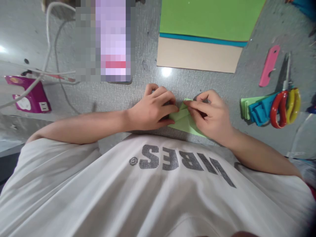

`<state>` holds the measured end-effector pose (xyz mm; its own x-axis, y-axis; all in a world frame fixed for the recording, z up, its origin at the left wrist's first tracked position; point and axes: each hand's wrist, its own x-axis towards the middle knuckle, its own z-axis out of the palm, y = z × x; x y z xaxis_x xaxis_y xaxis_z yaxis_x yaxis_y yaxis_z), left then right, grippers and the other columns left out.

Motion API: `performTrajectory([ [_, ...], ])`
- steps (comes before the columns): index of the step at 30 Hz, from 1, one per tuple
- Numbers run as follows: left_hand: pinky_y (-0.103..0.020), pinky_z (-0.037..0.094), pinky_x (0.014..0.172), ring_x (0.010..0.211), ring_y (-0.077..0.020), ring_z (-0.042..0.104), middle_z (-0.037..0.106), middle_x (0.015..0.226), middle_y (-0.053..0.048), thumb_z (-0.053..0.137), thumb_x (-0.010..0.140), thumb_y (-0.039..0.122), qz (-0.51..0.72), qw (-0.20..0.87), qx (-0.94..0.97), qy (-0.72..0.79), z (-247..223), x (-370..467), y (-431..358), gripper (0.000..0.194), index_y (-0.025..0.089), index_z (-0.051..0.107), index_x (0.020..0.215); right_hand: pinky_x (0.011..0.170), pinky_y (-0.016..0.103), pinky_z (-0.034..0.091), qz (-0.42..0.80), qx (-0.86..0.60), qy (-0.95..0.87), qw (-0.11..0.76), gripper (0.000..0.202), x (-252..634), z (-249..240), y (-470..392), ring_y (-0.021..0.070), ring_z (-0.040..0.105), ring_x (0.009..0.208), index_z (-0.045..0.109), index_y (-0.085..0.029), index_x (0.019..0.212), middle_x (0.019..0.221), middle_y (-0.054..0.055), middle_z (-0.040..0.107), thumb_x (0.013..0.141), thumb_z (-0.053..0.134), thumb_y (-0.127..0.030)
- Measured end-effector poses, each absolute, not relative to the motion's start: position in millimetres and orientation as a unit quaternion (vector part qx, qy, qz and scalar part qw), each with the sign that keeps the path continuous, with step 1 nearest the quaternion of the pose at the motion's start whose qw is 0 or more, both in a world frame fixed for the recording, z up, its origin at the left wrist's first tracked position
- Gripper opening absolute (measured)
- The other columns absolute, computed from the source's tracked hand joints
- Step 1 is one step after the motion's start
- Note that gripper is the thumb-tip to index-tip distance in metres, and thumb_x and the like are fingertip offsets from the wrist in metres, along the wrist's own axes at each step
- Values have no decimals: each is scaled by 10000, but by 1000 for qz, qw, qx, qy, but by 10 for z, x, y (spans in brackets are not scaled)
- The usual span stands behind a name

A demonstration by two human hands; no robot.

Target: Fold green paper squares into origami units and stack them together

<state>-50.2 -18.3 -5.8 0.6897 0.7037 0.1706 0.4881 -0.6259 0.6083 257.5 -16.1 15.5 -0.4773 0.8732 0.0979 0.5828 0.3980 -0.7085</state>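
A piece of light green paper, partly folded, lies at the table's near edge, close to my shirt. My left hand comes in from the left, its thumb and fingertips gripping the paper's left side. On the other side, my right hand pinches the upper folded edge between thumb and forefinger. Both palms face down, and the right hand covers part of the paper's right side. Creases run across the visible part of the sheet.
Green, blue and beige sheets lie at the back. To the right are a pink cutter, scissors and folded green and blue paper pieces. A blurred-out phone, white cables and a purple packet occupy the left.
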Motion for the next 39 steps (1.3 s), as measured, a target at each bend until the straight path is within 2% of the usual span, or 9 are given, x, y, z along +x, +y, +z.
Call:
performTrajectory([
  [11, -632, 421, 1184, 1309, -366, 649, 772, 1331, -116, 789, 1177, 424, 192, 268, 878, 346, -61, -491, -200, 233, 308, 830, 1375, 682, 424, 592, 302, -452, -807, 232, 257, 2560, 175, -167, 201, 638, 789, 970, -353, 1292, 1109, 79, 740, 1222, 725, -323],
  [16, -628, 435, 1184, 1286, -355, 653, 769, 1320, -110, 759, 1185, 374, 185, 270, 879, 346, -36, -489, -195, 288, 338, 824, 1463, 659, 423, 578, 305, -460, -802, 231, 260, 2538, 194, -172, 188, 602, 741, 976, -350, 1280, 1109, 80, 743, 1220, 723, -337],
  [21, -653, 437, 1203, 1247, -333, 667, 773, 1262, -95, 748, 1181, 315, 182, 286, 880, 333, -26, -487, -191, 206, 350, 892, 1323, 686, 453, 619, 307, -476, -799, 203, 278, 2540, 202, -176, 218, 630, 768, 975, -357, 1273, 1134, 98, 766, 1225, 704, -394],
  [28, -612, 468, 1154, 1165, -294, 691, 791, 1179, -83, 720, 1220, 344, 192, 269, 889, 316, -29, -500, -173, 203, 349, 892, 1329, 684, 445, 605, 304, -472, -802, 207, 259, 2544, 194, -182, 209, 629, 761, 965, -350, 1262, 1141, 97, 754, 1233, 712, -400],
  [31, -553, 490, 1074, 1052, -255, 692, 781, 1079, -65, 674, 1258, 380, 174, 242, 905, 304, -8, -504, -152, 226, 327, 875, 1345, 682, 438, 589, 305, -469, -801, 210, 256, 2541, 194, -193, 202, 630, 756, 957, -342, 1283, 1159, 97, 756, 1238, 709, -389],
  [33, -485, 497, 965, 933, -216, 674, 765, 978, -42, 624, 1289, 361, 172, 196, 924, 280, 16, -502, -141, 254, 284, 865, 1308, 670, 424, 580, 314, -465, -801, 211, 265, 2546, 195, -201, 181, 612, 722, 950, -332, 1318, 1183, 98, 755, 1245, 700, -383],
  [37, -396, 452, 738, 710, -164, 591, 680, 756, 3, 573, 1287, 181, 188, 86, 958, 200, 72, -494, -155, 398, 211, 798, 960, 669, 416, 606, 318, -458, -809, 188, 314, 2564, 189, -228, 179, 622, 720, 923, -318, 1411, 1227, 111, 752, 1256, 653, -358],
  [39, -377, 453, 680, 653, -156, 575, 663, 708, 12, 583, 1259, 111, 195, 42, 966, 167, 98, -491, -184, 413, 204, 788, 912, 665, 415, 609, 299, -459, -817, 183, 315, 2564, 178, -256, 198, 651, 758, 908, -324, 1424, 1238, 115, 754, 1252, 646, -352],
])
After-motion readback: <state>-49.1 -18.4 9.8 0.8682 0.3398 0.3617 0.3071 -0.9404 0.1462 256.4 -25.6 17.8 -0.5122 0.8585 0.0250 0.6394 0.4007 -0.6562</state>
